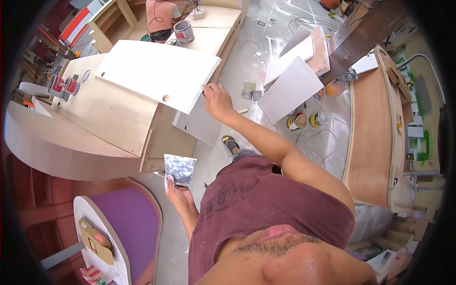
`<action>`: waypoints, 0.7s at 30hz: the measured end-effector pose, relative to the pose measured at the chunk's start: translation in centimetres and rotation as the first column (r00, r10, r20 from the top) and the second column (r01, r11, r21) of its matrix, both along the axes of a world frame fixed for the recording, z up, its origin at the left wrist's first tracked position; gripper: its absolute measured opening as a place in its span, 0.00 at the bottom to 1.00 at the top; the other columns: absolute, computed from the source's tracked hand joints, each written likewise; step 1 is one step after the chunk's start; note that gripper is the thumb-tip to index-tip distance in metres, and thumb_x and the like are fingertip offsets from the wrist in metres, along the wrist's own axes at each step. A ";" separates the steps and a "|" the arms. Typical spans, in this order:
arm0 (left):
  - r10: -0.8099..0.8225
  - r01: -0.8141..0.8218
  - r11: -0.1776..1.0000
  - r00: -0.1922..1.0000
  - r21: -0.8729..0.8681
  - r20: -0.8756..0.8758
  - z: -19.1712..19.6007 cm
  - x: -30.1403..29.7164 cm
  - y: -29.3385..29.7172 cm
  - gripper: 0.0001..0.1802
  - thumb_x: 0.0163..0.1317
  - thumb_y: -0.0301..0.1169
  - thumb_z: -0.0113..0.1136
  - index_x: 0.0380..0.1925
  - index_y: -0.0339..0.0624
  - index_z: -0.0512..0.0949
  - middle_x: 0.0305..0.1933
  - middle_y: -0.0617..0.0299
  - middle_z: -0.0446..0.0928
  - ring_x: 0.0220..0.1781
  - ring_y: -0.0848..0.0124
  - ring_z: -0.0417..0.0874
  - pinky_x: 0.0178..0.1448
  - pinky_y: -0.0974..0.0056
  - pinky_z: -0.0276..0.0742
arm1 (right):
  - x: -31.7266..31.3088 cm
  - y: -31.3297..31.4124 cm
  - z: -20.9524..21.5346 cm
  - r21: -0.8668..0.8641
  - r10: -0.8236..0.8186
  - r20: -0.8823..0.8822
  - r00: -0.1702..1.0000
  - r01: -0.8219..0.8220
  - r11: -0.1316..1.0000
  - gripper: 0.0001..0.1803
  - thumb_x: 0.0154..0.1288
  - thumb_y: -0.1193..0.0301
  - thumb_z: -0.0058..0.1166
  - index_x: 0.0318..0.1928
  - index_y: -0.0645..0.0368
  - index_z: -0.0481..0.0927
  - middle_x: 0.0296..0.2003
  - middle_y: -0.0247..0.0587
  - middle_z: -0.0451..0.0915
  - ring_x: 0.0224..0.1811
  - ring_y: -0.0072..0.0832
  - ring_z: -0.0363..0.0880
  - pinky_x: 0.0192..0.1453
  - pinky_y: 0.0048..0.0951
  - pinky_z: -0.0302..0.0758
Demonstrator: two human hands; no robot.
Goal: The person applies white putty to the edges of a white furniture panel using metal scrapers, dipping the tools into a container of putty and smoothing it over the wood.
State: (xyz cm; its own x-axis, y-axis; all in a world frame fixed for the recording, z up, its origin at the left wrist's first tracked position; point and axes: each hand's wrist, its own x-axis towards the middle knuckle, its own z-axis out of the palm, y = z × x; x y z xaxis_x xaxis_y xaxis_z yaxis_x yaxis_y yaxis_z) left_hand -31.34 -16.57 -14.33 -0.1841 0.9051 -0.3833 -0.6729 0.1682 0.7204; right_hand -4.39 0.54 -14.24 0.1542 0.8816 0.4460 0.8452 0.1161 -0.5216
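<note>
The white panel (152, 71) overhangs the table's (109, 114) right edge, seemingly leaving its side reachable for the right hand (218, 102), whose grip I cannot tell, while the left hand (179, 194) clamps a smeared plate (183, 170) low, face free.

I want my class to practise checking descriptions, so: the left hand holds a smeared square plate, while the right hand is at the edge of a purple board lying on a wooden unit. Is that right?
Not quite: the board is white, not purple, as the head view shows. The left hand does hold a smeared square plate, and the right hand is at the board's edge.
</note>
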 end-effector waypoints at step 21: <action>0.233 -0.231 0.971 0.972 -0.056 0.016 -1.0 -1.8 -4.0 0.15 0.69 0.31 0.53 0.49 0.30 0.72 0.50 0.55 0.77 0.50 0.67 0.79 0.55 0.63 0.74 | 8.2 8.1 -3.5 -0.175 0.005 -0.529 0.849 -0.115 0.978 0.27 0.55 0.64 0.68 0.49 0.69 0.74 0.40 0.48 0.81 0.41 0.32 0.80 0.43 0.33 0.77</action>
